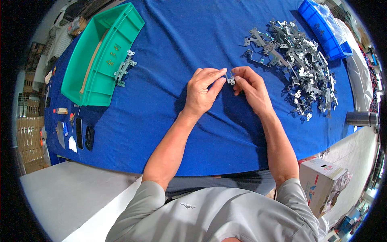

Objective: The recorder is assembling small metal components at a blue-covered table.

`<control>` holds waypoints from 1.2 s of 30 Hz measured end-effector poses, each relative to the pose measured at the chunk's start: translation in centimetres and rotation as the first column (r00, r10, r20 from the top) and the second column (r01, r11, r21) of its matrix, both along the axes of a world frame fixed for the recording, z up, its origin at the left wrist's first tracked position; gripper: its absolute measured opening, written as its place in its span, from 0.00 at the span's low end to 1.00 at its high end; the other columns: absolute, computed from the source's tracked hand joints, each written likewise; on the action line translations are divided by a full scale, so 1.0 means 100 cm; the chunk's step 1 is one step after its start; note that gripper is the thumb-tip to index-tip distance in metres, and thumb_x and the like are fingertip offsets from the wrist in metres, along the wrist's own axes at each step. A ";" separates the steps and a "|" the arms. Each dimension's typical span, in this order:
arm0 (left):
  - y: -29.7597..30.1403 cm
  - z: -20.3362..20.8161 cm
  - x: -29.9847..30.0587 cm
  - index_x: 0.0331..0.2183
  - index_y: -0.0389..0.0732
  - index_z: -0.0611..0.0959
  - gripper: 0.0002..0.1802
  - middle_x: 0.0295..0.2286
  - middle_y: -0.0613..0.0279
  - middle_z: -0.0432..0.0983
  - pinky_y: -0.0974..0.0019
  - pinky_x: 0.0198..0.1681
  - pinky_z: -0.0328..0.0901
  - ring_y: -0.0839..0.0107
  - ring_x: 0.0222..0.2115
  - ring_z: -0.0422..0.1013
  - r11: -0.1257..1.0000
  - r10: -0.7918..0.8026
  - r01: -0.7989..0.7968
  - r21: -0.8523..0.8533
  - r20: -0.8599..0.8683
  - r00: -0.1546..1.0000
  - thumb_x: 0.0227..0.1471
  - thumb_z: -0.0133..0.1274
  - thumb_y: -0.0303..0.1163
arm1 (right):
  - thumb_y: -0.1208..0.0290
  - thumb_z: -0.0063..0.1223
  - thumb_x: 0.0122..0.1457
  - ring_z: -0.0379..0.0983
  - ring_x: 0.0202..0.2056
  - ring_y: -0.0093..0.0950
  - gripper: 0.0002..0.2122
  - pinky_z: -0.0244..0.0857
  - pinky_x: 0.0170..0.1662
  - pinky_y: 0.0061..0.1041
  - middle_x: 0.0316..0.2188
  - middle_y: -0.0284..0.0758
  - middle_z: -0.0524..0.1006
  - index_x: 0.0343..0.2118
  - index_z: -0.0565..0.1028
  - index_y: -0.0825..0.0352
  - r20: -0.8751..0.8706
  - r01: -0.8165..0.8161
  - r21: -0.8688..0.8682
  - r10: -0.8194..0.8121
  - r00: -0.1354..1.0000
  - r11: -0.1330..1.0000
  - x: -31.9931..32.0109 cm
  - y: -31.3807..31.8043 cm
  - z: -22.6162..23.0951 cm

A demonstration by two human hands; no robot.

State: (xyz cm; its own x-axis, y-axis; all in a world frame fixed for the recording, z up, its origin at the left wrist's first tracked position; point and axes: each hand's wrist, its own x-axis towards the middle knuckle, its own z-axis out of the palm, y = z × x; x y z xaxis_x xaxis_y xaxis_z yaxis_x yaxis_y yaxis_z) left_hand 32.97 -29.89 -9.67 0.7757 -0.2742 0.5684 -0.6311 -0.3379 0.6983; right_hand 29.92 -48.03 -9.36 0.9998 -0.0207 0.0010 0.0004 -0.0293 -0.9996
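Observation:
Over the middle of the blue cloth, my two hands meet at a small silvery metal bracket (pixel 230 80). My left hand (pixel 204 89) pinches its left side between thumb and fingertips. On the other side, my right hand (pixel 253 88) has thumb and forefinger closed on it. The fingers cover much of the bracket, so its full shape is hidden. To the right lies a large tangled heap of similar metal brackets (pixel 296 60). A few more brackets (pixel 125 68) rest in a short row against the green bin at the left.
A green plastic bin (pixel 121 30) stands at the far left. At the far right is a blue crate (pixel 322 28) with clear plastic in it. A metal cylinder (pixel 358 118) sits at the right edge. A black phone-like object (pixel 79 134) lies near left; a carton (pixel 322 177) stands below right.

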 end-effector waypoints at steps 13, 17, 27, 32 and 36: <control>-0.003 -0.003 -0.003 0.40 0.38 0.85 0.12 0.33 0.58 0.81 0.67 0.32 0.69 0.69 0.29 0.76 0.992 -0.124 0.123 0.033 0.038 0.992 0.51 0.61 0.28 | 0.68 0.51 0.64 0.63 0.23 0.14 0.07 0.59 0.26 0.15 0.24 0.27 0.73 0.37 0.73 0.67 -0.023 0.048 0.039 -0.047 0.999 0.998 0.002 -0.001 0.004; -0.002 -0.001 -0.005 0.41 0.37 0.84 0.12 0.30 0.59 0.81 0.72 0.25 0.69 0.76 0.24 0.74 0.999 -0.039 0.031 -0.041 -0.216 0.976 0.56 0.57 0.32 | 0.67 0.51 0.65 0.63 0.22 0.13 0.07 0.58 0.25 0.16 0.23 0.26 0.73 0.36 0.74 0.66 -0.020 0.074 0.071 -0.072 0.997 0.995 0.002 -0.006 0.003; -0.001 0.000 -0.005 0.42 0.37 0.83 0.15 0.29 0.63 0.81 0.79 0.19 0.64 0.84 0.21 0.70 0.961 -0.031 -0.128 -0.244 -0.560 0.828 0.61 0.53 0.38 | 0.67 0.53 0.63 0.67 0.26 0.15 0.09 0.61 0.27 0.17 0.25 0.27 0.75 0.36 0.75 0.68 -0.051 -0.103 -0.071 0.099 0.994 0.992 -0.003 -0.002 0.009; -0.001 -0.004 -0.003 0.43 0.38 0.83 0.15 0.29 0.65 0.81 0.79 0.18 0.64 0.85 0.20 0.69 0.962 -0.026 -0.117 -0.245 -0.512 0.858 0.60 0.54 0.38 | 0.67 0.53 0.63 0.68 0.25 0.15 0.09 0.62 0.27 0.18 0.24 0.28 0.75 0.36 0.75 0.69 -0.053 -0.096 -0.112 0.091 0.994 0.989 -0.003 -0.001 0.009; 0.001 -0.003 -0.002 0.42 0.38 0.84 0.14 0.30 0.64 0.81 0.78 0.22 0.65 0.84 0.22 0.70 0.980 0.038 -0.116 -0.162 -0.420 0.907 0.58 0.56 0.36 | 0.70 0.53 0.62 0.68 0.24 0.15 0.08 0.62 0.27 0.19 0.21 0.29 0.75 0.36 0.75 0.70 -0.028 -0.060 -0.224 0.055 0.998 0.973 -0.002 -0.003 0.007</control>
